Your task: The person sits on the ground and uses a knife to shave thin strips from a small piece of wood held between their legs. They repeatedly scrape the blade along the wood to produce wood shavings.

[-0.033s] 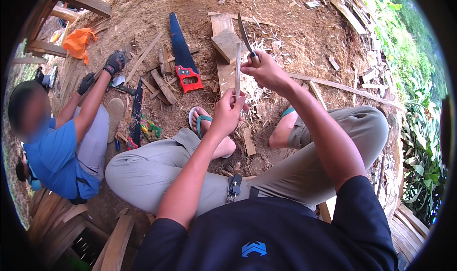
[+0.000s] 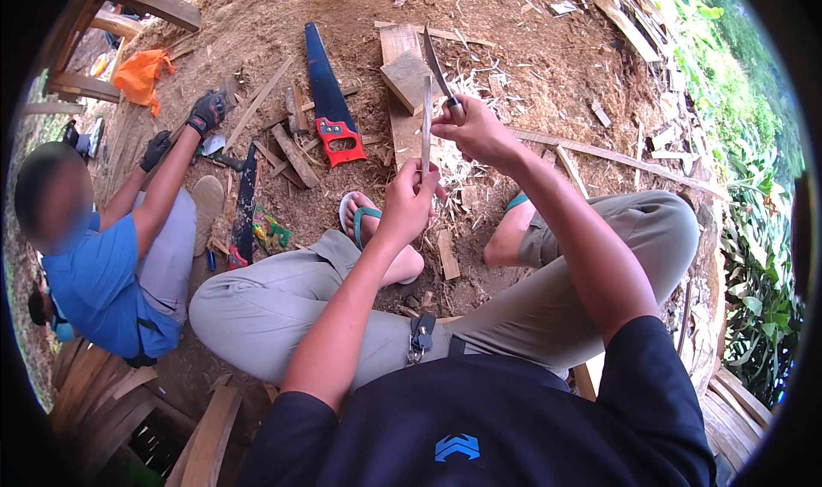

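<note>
Between my knees, my left hand [image 2: 412, 198] is closed round the lower end of a thin, pale wood strip [image 2: 426, 127] that stands nearly upright. My right hand [image 2: 473, 130] grips a knife [image 2: 439, 66] by its handle, the dark curved blade pointing up and away from me. The right fingers are close beside the strip; whether they touch it I cannot tell. Behind the strip, a small wood block [image 2: 406, 81] rests on a longer plank [image 2: 401, 136] on the ground. Pale shavings [image 2: 462, 169] are scattered around the plank, under my right hand.
A handsaw [image 2: 330, 102] with a red handle lies left of the plank, near several wood offcuts [image 2: 295, 155]. Another saw [image 2: 245, 204] lies closer to the co-worker [image 2: 128, 247], who sits at left wearing dark gloves. An orange bag [image 2: 142, 78] is farther back. A long batten [image 2: 616, 155] stretches right.
The knife and my right hand have shifted very slightly to the left. My left hand keeps the strip in nearly the same place.
</note>
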